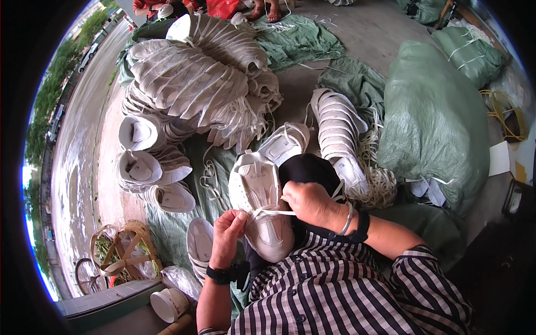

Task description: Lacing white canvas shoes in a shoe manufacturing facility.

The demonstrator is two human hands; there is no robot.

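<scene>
1. Hands first: I am watching both of them working over a white shoe upper (261,204) that is lying across the person's lap, resting on a piece of black cloth (312,170).
2. I am seeing the left hand (228,237) pinching the end of a white lace (272,212) between thumb and fingertips, just beside the toe end of the upper.
3. I am seeing the right hand (312,204) clenching around the other part of the same lace, knuckles up, sitting against the right edge of the upper; the lace is running taut between the two hands.
4. I am noting a dark watch on the left wrist and a thin bangle plus a dark band on the right wrist, with striped sleeves below.
5. I am looking at a big pile of laced uppers (195,84) spreading out beyond the lap on a green sheet (296,39), well apart from the hands.
6. I am spotting a neat row of uppers (338,131) lying just right of the black cloth, beside a bundle of loose laces (377,167).
7. I am seeing a large green sack (435,123) sitting further right.
8. I am picking out a woven basket (125,248) standing at the lower left, near a white cup (167,304).
</scene>
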